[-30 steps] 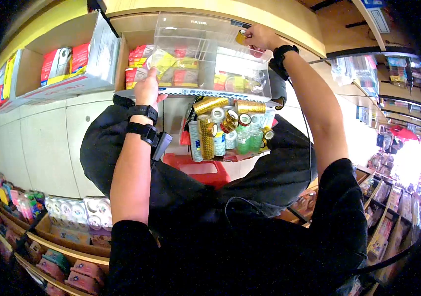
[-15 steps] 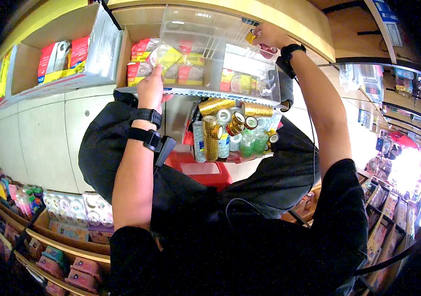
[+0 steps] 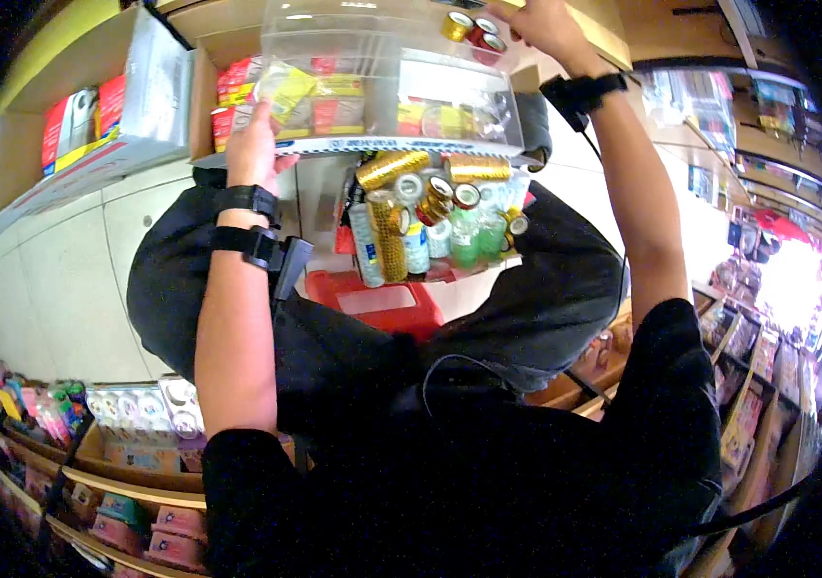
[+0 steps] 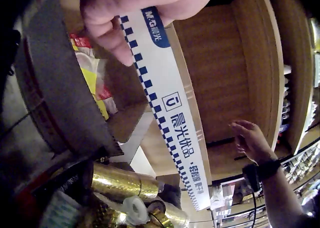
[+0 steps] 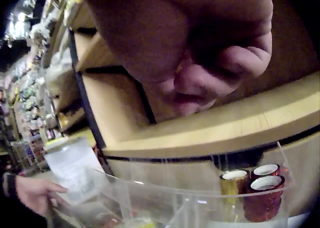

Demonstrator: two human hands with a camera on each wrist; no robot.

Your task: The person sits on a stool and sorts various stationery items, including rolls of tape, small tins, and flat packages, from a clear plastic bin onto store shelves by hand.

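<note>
My left hand [image 3: 252, 149] grips the left end of a clear plastic display tray [image 3: 387, 144], which has a white label strip along its front. In the left wrist view, its fingers wrap over the printed strip [image 4: 175, 105]. A gold tape roll [image 3: 457, 26] and red tape rolls [image 3: 490, 46] stand in the tray's far right corner. Just right of these rolls is my right hand [image 3: 546, 29], its fingers loosely bent and holding nothing. The right wrist view shows that hand above the tray's rim, over the gold roll [image 5: 234, 176] and red roll [image 5: 264, 203].
Between the knees sit several gold, green and clear tape packs [image 3: 430, 222], above a red stool [image 3: 372, 303]. Cardboard boxes [image 3: 156, 96] with red-and-yellow packets stand at left. A wooden shelf edge [image 5: 225, 125] runs behind the tray.
My right hand has let go of the gold tape roll, which now stands beside the red ones, and has drawn off to the right. My left hand keeps its grip on the tray.
</note>
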